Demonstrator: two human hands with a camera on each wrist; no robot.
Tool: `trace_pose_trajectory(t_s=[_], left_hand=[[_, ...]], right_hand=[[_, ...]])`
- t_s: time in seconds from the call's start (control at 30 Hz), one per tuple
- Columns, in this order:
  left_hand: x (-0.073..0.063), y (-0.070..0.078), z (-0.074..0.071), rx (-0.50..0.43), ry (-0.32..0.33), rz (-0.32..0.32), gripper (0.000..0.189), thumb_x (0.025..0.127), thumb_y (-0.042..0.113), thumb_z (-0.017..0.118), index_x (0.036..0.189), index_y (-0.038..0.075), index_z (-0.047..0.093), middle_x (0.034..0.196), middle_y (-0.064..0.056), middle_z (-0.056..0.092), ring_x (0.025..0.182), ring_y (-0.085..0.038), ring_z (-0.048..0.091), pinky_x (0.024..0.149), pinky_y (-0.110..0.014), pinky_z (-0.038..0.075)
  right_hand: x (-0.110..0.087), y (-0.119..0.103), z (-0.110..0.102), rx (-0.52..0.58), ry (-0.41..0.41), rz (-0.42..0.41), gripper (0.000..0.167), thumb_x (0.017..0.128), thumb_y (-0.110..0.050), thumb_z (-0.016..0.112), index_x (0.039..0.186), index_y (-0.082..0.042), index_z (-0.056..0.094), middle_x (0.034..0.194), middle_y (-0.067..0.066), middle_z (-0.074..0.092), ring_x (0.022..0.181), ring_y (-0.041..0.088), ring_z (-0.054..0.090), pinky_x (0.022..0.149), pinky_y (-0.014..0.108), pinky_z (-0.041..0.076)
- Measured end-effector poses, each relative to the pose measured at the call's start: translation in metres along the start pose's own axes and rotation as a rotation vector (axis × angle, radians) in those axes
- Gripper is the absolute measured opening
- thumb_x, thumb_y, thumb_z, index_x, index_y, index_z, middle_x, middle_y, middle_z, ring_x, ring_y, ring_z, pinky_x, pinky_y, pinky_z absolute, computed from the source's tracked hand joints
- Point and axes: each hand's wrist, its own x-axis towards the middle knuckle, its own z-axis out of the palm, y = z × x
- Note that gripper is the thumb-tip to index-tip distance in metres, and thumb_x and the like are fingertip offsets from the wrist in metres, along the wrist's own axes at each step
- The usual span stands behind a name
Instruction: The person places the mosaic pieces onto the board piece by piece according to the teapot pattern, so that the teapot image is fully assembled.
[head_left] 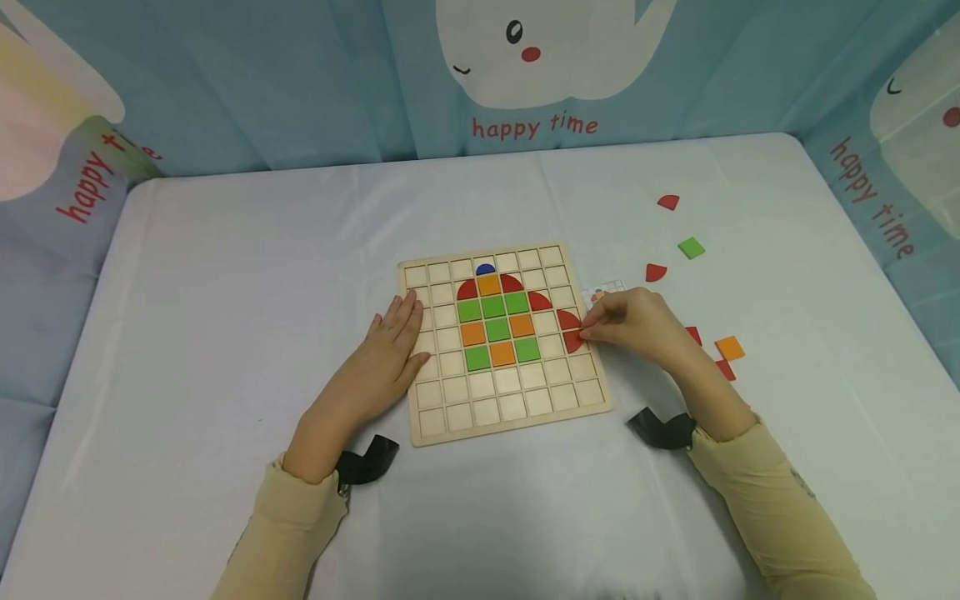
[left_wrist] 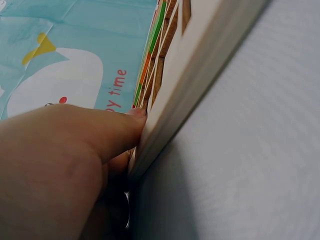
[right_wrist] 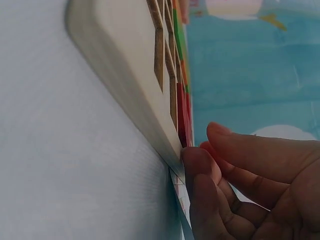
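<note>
A wooden grid board (head_left: 517, 425) lies on the white table, holding green, orange, red and blue tiles in a pattern. My left hand (head_left: 384, 360) rests flat on its left edge, fingers extended, the thumb over the rim in the left wrist view. At the right edge two red quarter-circle tiles (head_left: 567, 319) sit one above the other. My right hand (head_left: 633, 327) has thumb and fingers curled together at the lower red quarter-circle tile (head_left: 572, 342), pinching at its outer edge. In the right wrist view the fingertips (right_wrist: 197, 157) meet the red tile at the board's rim.
A small printed card (head_left: 611, 287) lies partly behind the right hand. Loose tiles lie right of the board: red quarter-circles (head_left: 656, 272), a green square (head_left: 691, 247), an orange square (head_left: 730, 347). A black strap (head_left: 663, 430) juts from each wrist. Blue curtains (head_left: 300, 83) surround the table.
</note>
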Motion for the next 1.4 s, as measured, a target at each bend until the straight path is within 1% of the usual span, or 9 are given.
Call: trace_pose_trajectory(t_s=[0.43,0.6,0.7,0.8,0.9,1.03,1.2,1.27,1.4], left_hand=[[-0.001,0.001,-0.002,-0.004,0.007,0.001,0.065,0.1,0.023,0.045,0.147,-0.008,0.013,0.156,-0.019,0.003,0.143,-0.033,0.001,0.112,-0.053,0.009],[-0.002,0.001,-0.001,-0.005,0.005,-0.002,0.065,0.1,0.023,0.046,0.147,-0.008,0.013,0.156,-0.019,0.003,0.143,-0.033,0.001,0.112,-0.053,0.009],[-0.002,0.001,-0.001,-0.005,0.006,-0.001,0.064,0.1,0.023,0.046,0.147,-0.008,0.013,0.156,-0.018,0.003,0.143,-0.033,0.001,0.112,-0.052,0.009],[-0.002,0.001,0.0,-0.009,0.01,0.006,0.064,0.1,0.022,0.045,0.147,-0.008,0.013,0.156,-0.018,0.003,0.143,-0.033,0.001,0.112,-0.052,0.009],[-0.003,0.002,0.0,-0.015,0.012,0.01,0.064,0.1,0.022,0.046,0.147,-0.008,0.014,0.156,-0.018,0.004,0.143,-0.033,0.002,0.112,-0.052,0.009],[-0.003,0.003,0.0,-0.012,0.01,0.007,0.064,0.1,0.022,0.046,0.147,-0.008,0.014,0.156,-0.018,0.004,0.143,-0.033,0.002,0.113,-0.051,0.009],[-0.003,0.003,0.0,-0.007,0.008,0.005,0.064,0.1,0.023,0.046,0.147,-0.008,0.015,0.156,-0.017,0.003,0.143,-0.032,0.002,0.113,-0.051,0.01],[-0.002,0.003,-0.001,-0.007,0.007,0.003,0.064,0.1,0.023,0.046,0.147,-0.008,0.015,0.156,-0.017,0.003,0.143,-0.032,0.002,0.113,-0.051,0.01],[-0.002,0.001,-0.001,-0.001,0.007,-0.002,0.064,0.1,0.023,0.045,0.147,-0.008,0.014,0.156,-0.017,0.003,0.143,-0.032,0.001,0.113,-0.051,0.009]], right_hand=[[0.0,-0.004,-0.002,0.067,-0.041,0.041,0.007,0.08,-0.009,0.074,0.085,-0.004,0.072,0.079,0.003,0.069,0.081,0.02,0.058,0.066,0.023,0.049],[-0.002,-0.003,-0.007,0.093,-0.041,0.047,0.011,0.08,-0.011,0.075,0.088,-0.004,0.073,0.082,0.004,0.069,0.087,0.019,0.059,0.07,0.022,0.05],[-0.004,-0.003,-0.013,0.109,-0.026,0.05,0.015,0.08,-0.013,0.076,0.092,-0.004,0.072,0.087,0.006,0.069,0.087,0.017,0.061,0.073,0.022,0.05],[-0.007,-0.001,-0.018,0.103,-0.009,0.046,0.018,0.08,-0.015,0.076,0.093,-0.004,0.072,0.094,0.007,0.07,0.084,0.015,0.064,0.072,0.022,0.05],[-0.012,0.002,-0.025,0.094,0.019,0.04,0.018,0.081,-0.015,0.076,0.093,-0.003,0.071,0.093,0.008,0.069,0.08,0.013,0.064,0.07,0.022,0.05],[-0.021,0.009,-0.036,0.097,0.066,0.069,0.021,0.082,-0.017,0.075,0.095,-0.001,0.069,0.083,0.007,0.067,0.073,0.013,0.061,0.065,0.021,0.048],[-0.033,0.02,-0.05,0.092,0.101,0.135,0.03,0.083,-0.025,0.074,0.101,-0.001,0.067,0.083,0.002,0.069,0.076,0.017,0.061,0.064,0.023,0.047],[-0.036,0.024,-0.055,0.079,0.112,0.154,0.031,0.084,-0.026,0.073,0.102,-0.001,0.066,0.084,0.0,0.069,0.077,0.018,0.062,0.066,0.023,0.049],[-0.042,0.031,-0.064,0.065,0.129,0.176,0.034,0.085,-0.028,0.072,0.104,-0.001,0.065,0.085,-0.004,0.071,0.079,0.013,0.065,0.067,0.021,0.049]])
